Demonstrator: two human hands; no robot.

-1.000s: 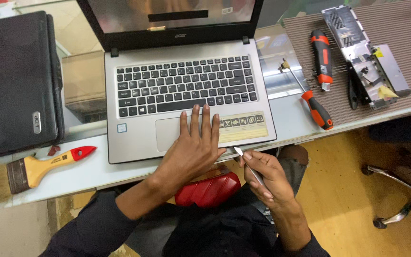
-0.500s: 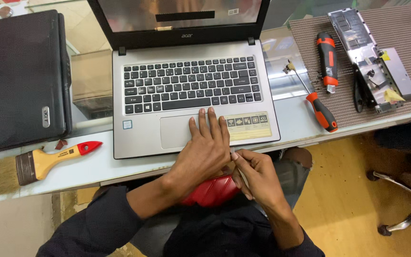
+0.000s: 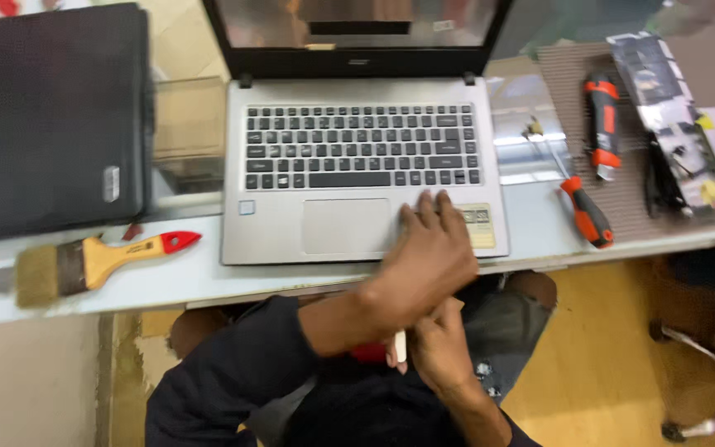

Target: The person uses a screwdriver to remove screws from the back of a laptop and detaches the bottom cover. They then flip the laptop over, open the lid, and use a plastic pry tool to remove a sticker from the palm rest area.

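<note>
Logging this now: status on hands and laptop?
Left hand flat on laptop palm rest. Right hand below desk edge, gripping small white tool. Nothing blocking.

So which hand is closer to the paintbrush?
Left. The left hand rests on the laptop palm rest, closer to the paintbrush; the right hand sits lower, below the table edge.

We see an open silver laptop (image 3: 357, 165) lying flat on the pale table (image 3: 208, 277), its dark screen tilted up at the far edge and its black keyboard facing us. Its front edge sits close to the near edge of the table. The grey touchpad lies bare in the middle of the palm rest, and a pale sticker shows at the right front corner. Below the table edge we make out a small white stick-like piece (image 3: 400, 345), upright; its full shape is hidden.
</note>
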